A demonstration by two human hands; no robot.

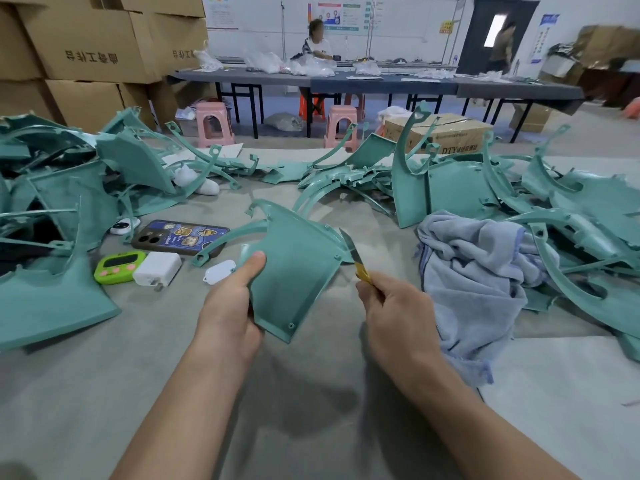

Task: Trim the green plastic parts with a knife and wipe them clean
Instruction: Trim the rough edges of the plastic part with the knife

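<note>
**Trimming a teal panel at the desk**

We held one green plastic part [294, 271] up over the middle of the desk [311, 403]. It was a smooth, matte teal panel, broad and fan-shaped, with a raised lip, small screw holes near its corners and a thin curved arm sweeping off to the left. Our left hand [228, 306] gripped its lower left edge, the thumb pressed flat on the face and the fingers curled behind it. Our right hand [391, 313] had its fingers closed round the yellow handle of a utility knife [356, 258], whose slim steel blade pointed up at the panel's right rim.

A crumpled grey-blue towel [478, 271] lay just right of the knife. Tangled heaps of the same teal parts [69, 202] were piled on both sides. Near our left hand lay a phone [180, 237] in a cartoon case, a lime-green timer [117, 268] and a white charger [157, 273].

The desk wore a pale grey felt-like cover. Behind it stood stacked cardboard boxes [86, 39], pink stools [211, 123] and a long dark desk [381, 84] where a person [317, 43] sat.
</note>
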